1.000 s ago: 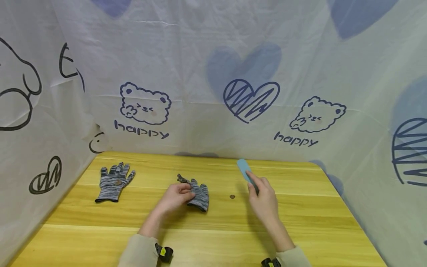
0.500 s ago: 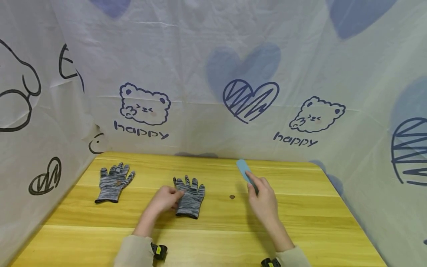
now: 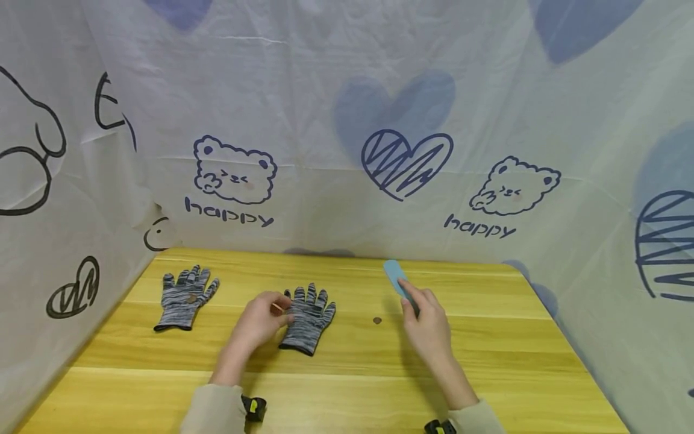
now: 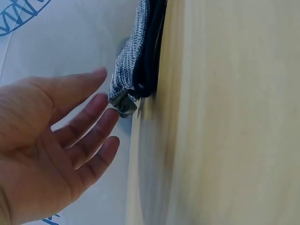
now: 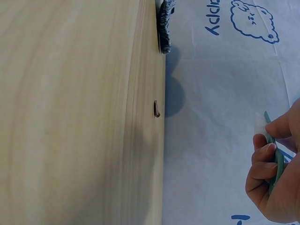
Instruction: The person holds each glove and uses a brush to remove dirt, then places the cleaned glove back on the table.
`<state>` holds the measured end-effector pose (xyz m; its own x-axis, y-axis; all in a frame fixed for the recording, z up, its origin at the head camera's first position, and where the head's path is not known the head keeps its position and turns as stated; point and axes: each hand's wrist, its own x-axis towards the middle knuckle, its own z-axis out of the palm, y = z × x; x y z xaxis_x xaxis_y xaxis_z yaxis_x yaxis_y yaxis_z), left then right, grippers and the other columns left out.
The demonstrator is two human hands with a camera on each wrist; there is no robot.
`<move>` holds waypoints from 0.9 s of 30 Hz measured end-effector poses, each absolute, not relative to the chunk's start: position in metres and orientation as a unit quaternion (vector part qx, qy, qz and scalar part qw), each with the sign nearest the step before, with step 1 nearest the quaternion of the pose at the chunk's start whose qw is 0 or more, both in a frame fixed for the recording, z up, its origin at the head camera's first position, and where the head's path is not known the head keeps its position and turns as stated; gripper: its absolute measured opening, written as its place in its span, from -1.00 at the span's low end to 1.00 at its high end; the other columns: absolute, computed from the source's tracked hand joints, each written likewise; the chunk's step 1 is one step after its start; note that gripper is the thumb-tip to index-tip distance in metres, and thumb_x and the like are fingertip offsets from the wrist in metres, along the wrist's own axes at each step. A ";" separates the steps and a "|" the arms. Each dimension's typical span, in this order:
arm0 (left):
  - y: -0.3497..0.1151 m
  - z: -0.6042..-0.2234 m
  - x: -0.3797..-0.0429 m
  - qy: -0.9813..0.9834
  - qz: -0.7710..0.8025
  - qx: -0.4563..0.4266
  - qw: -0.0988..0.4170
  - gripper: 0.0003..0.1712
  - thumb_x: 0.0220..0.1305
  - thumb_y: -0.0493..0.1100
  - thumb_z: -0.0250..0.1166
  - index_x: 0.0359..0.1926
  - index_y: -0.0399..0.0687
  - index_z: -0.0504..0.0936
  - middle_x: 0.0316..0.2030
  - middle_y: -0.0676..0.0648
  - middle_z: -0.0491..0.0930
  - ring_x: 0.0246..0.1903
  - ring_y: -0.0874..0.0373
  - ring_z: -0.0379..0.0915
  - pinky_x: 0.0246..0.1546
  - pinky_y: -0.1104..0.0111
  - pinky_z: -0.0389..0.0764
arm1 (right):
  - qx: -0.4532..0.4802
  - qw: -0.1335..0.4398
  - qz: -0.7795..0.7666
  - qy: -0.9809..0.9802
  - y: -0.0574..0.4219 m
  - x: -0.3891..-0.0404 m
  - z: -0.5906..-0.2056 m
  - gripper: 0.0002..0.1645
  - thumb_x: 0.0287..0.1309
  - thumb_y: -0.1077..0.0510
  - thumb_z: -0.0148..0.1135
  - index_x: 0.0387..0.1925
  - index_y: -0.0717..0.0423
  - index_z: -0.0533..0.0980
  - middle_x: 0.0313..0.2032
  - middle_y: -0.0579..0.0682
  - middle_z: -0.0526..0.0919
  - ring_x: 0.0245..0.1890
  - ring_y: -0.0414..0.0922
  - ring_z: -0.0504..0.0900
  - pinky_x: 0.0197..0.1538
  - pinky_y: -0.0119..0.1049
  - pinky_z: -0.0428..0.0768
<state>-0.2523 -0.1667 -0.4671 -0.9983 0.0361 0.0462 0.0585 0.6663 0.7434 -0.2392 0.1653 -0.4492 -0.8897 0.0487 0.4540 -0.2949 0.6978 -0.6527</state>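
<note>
The left hand (image 3: pixel 262 319) is at the left edge of the glove (image 3: pixel 306 325); thumb and fingers are parted and slightly bent, gripping nothing. Contact between fingertips and glove cannot be confirmed. The right hand (image 3: pixel 429 319), right of the glove, has its fingers curled around the blue bar (image 3: pixel 394 277).

The left wrist view shows two black layers at the glove's cuff; the head view shows only a thin black hem. The right wrist view shows a whitish strip (image 5: pixel 260 125) beside the bar and the chip (image 3: pixel 377 320) standing proud of the table (image 3: pixel 488 361).

The glove lies on the table, cuff toward the person, fingers pointing away; its long axis leans slightly right. The bar's long axis runs away and leftward. The chip lies right of the glove, the second glove (image 3: pixel 179 310) well left.
</note>
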 end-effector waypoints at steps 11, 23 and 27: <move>-0.166 -0.471 -0.245 -0.920 -0.376 -0.099 -0.049 -0.58 0.11 -0.39 0.55 0.04 -0.15 0.77 0.06 -0.17 0.63 0.11 -0.19 0.55 0.22 -0.10 0.56 | 0.070 0.177 0.381 -0.905 0.167 -0.237 -0.450 -0.47 0.45 0.22 0.22 0.39 -0.08 0.54 -0.03 0.10 0.67 -0.40 -0.13 0.49 -0.46 -0.32 0.45; -0.164 -0.470 -0.242 -0.936 -0.329 -0.103 -0.070 -0.53 0.10 -0.31 0.60 0.07 -0.04 0.78 0.22 -0.16 0.51 0.27 -0.22 0.32 0.28 -0.17 0.46 | 0.069 0.172 0.374 -0.909 0.168 -0.237 -0.452 -0.49 0.45 0.21 0.22 0.37 -0.08 0.56 -0.07 0.09 0.67 -0.43 -0.14 0.46 -0.46 -0.32 0.43; -0.166 -0.467 -0.243 -0.931 -0.343 -0.108 -0.065 -0.53 0.12 -0.35 0.56 0.09 -0.07 0.76 0.26 -0.22 0.50 0.30 -0.31 0.32 0.31 -0.22 0.42 | 0.073 0.175 0.380 -0.905 0.167 -0.239 -0.452 -0.49 0.46 0.21 0.22 0.37 -0.09 0.56 -0.06 0.08 0.67 -0.41 -0.12 0.47 -0.45 -0.32 0.44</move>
